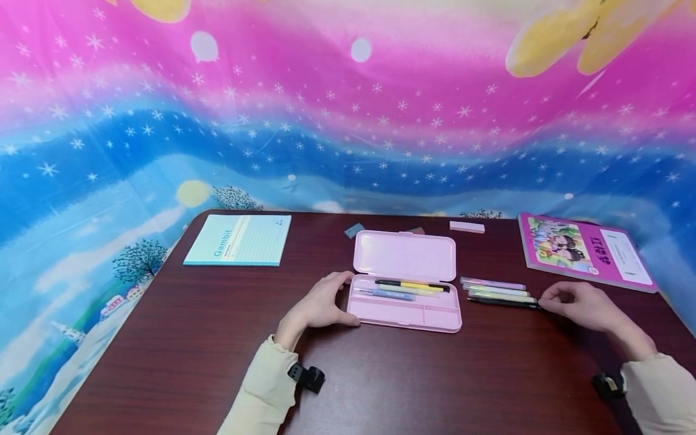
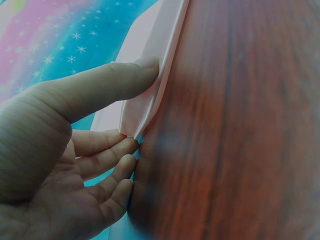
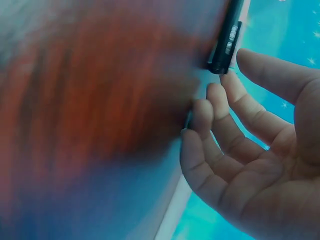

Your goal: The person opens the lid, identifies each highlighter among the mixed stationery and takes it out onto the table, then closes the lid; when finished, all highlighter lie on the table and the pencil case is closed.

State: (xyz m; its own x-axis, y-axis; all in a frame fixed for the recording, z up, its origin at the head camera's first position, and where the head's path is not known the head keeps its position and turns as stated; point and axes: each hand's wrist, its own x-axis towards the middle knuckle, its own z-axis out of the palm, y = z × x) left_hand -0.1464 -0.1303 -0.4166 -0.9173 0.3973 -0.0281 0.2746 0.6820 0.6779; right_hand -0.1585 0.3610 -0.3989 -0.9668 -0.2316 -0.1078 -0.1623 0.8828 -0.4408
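Observation:
An open pink pencil case [image 1: 394, 314] lies on the table, its lid [image 1: 405, 255] folded back. My left hand [image 1: 321, 302] holds its left end, thumb along the near edge and fingers at the far corner. In the left wrist view, the thumb [image 2: 115, 85] presses the side of the case. Inside lie a yellow-and-black pen [image 1: 413, 285] and a bluish pen [image 1: 388, 294]. To the right, my right hand [image 1: 582, 305] pinches the end of a black pen [image 1: 502, 302] between thumb and index finger. The right wrist view shows that pen's clip end [image 3: 225, 45] at the fingertips.
Several light-coloured pens [image 1: 495, 290] lie beside the black one. A pale notebook [image 1: 239, 240] is at the back left, and a pink book [image 1: 589, 251] at the back right. Behind the case are a grey eraser [image 1: 354, 231] and a pink eraser [image 1: 466, 227]. A printed cloth [image 1: 348, 121] hangs behind the table.

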